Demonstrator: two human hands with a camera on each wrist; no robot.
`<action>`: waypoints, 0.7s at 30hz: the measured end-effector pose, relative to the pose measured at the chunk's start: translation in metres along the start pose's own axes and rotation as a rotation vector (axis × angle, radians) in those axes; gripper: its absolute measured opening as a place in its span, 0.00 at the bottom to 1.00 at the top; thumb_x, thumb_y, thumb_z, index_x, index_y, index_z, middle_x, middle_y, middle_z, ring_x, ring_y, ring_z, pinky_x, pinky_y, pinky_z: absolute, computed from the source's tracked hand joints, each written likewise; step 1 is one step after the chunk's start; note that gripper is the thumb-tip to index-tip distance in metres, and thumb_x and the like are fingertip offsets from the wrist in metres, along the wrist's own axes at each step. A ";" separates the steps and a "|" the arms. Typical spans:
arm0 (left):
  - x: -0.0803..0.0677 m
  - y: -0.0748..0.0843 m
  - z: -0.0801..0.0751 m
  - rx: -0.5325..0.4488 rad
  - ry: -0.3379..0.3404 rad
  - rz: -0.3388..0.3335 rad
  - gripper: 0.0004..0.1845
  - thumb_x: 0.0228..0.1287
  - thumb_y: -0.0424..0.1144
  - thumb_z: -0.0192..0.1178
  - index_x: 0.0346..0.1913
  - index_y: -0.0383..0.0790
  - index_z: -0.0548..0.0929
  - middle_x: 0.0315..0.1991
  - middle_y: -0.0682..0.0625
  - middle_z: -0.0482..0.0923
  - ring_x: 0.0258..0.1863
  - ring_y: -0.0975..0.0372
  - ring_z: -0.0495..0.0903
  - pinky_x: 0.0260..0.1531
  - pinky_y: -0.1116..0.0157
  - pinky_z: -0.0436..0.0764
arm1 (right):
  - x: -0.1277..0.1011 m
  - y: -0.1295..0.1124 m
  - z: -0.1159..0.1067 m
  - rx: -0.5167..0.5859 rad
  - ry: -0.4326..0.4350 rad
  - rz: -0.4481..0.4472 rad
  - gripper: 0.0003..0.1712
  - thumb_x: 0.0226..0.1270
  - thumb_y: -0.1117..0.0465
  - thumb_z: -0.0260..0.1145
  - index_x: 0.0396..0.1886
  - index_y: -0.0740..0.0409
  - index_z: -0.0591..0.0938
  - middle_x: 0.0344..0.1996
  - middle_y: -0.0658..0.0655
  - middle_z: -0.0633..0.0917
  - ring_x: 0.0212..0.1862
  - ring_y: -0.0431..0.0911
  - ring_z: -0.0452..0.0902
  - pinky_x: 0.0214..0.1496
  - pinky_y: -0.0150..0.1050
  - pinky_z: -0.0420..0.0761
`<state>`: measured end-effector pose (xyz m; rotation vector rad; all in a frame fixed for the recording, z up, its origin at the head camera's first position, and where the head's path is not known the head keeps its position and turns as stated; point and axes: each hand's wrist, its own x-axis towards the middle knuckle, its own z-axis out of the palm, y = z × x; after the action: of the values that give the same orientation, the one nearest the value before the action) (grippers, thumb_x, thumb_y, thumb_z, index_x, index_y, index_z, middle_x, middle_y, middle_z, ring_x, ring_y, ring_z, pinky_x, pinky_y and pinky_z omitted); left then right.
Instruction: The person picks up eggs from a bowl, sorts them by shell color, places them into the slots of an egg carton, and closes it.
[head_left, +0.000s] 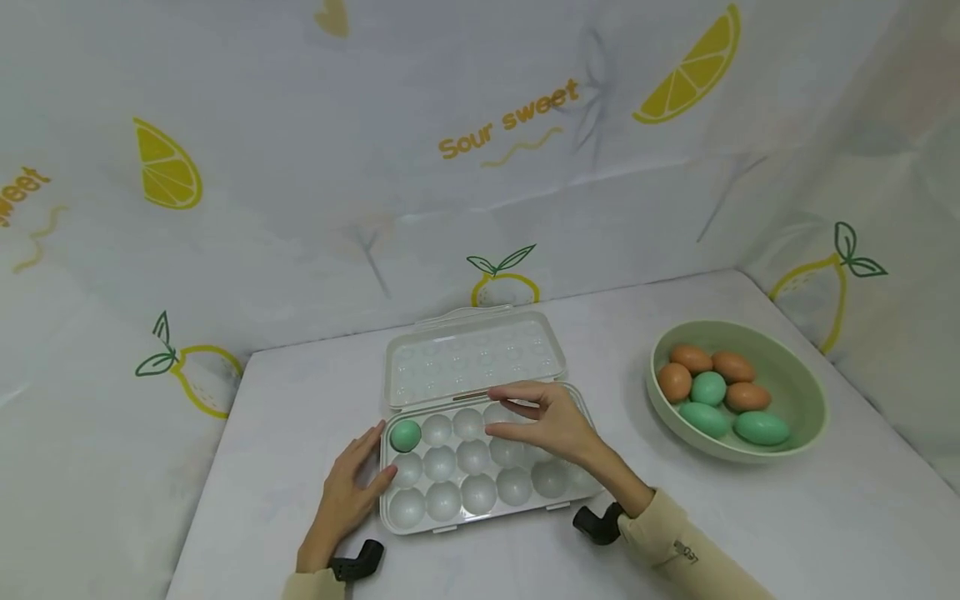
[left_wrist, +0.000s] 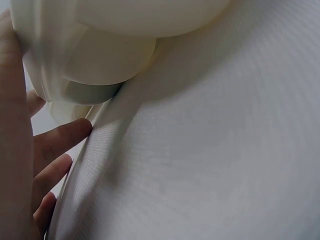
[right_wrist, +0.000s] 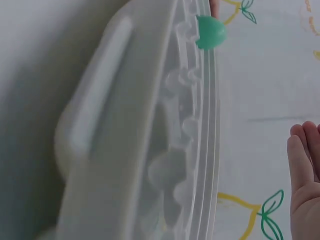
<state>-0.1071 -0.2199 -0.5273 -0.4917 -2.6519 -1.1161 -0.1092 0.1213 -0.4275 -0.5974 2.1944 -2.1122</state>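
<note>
**One Green Egg in the Big Egg Box**

The egg box (head_left: 480, 467) sits open on the white table (head_left: 750, 517), with its clear lid (head_left: 472, 354) lying flat behind it. One green egg (head_left: 406, 435) sits in the far left cup. All the other cups are bare.

The left hand (head_left: 348, 496) rests flat on the table, with its straight fingers touching the left side of the box. It holds nothing. The right hand (head_left: 543, 421) hangs over the middle of the box, its fingers loose and spread. It holds nothing too.

The green bowl (head_left: 795, 392) stands well apart on the right, with brown and green eggs piled inside.

What could go wrong? I think the box could slide if the left hand pushes too hard, because the box looks light. The egg could wobble out of its cup if the box gets bumped. The eggs in the bowl are heaped up, so picking one could make the others roll. The right sleeve (head_left: 675, 542) could also catch the near edge of the box.

The cloth on the wall (head_left: 300, 125) has yellow lemon pictures and the words "Sour sweet" (head_left: 508, 119). The sleeve has tiny writing too, but it is too small to read.
</note>
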 end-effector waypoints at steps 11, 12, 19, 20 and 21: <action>0.000 0.001 0.000 0.008 0.006 -0.001 0.35 0.60 0.40 0.70 0.72 0.42 0.75 0.68 0.37 0.77 0.69 0.39 0.73 0.72 0.91 0.45 | -0.025 -0.003 -0.069 -0.095 0.023 -0.124 0.27 0.54 0.78 0.75 0.55 0.82 0.80 0.52 0.37 0.86 0.57 0.32 0.83 0.62 0.29 0.84; 0.000 0.001 0.000 0.008 0.006 -0.002 0.35 0.60 0.40 0.70 0.72 0.42 0.75 0.69 0.37 0.77 0.69 0.39 0.73 0.72 0.91 0.45 | -0.027 -0.004 -0.076 -0.093 0.029 -0.131 0.27 0.54 0.79 0.75 0.55 0.84 0.79 0.52 0.37 0.87 0.58 0.32 0.83 0.62 0.30 0.84; -0.001 0.002 -0.001 0.007 0.001 -0.013 0.35 0.61 0.41 0.70 0.72 0.43 0.75 0.69 0.37 0.76 0.69 0.38 0.73 0.71 0.91 0.43 | -0.054 -0.009 -0.125 -0.111 0.082 -0.100 0.26 0.54 0.82 0.72 0.55 0.85 0.78 0.53 0.42 0.89 0.58 0.33 0.84 0.60 0.29 0.85; -0.001 0.002 -0.001 0.007 0.001 -0.015 0.35 0.61 0.41 0.70 0.72 0.43 0.75 0.69 0.37 0.76 0.69 0.38 0.73 0.70 0.91 0.43 | -0.058 -0.009 -0.131 -0.113 0.088 -0.095 0.26 0.54 0.82 0.72 0.55 0.85 0.78 0.53 0.43 0.89 0.58 0.33 0.84 0.59 0.29 0.85; -0.001 0.002 -0.001 0.006 0.001 -0.016 0.35 0.61 0.41 0.70 0.72 0.43 0.75 0.69 0.37 0.76 0.69 0.38 0.73 0.70 0.91 0.43 | -0.062 -0.010 -0.138 -0.115 0.092 -0.087 0.26 0.55 0.82 0.71 0.55 0.85 0.78 0.53 0.43 0.89 0.58 0.33 0.84 0.59 0.29 0.85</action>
<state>-0.1055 -0.2195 -0.5254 -0.4700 -2.6626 -1.1117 -0.0893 0.2713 -0.4222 -0.6258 2.3952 -2.1056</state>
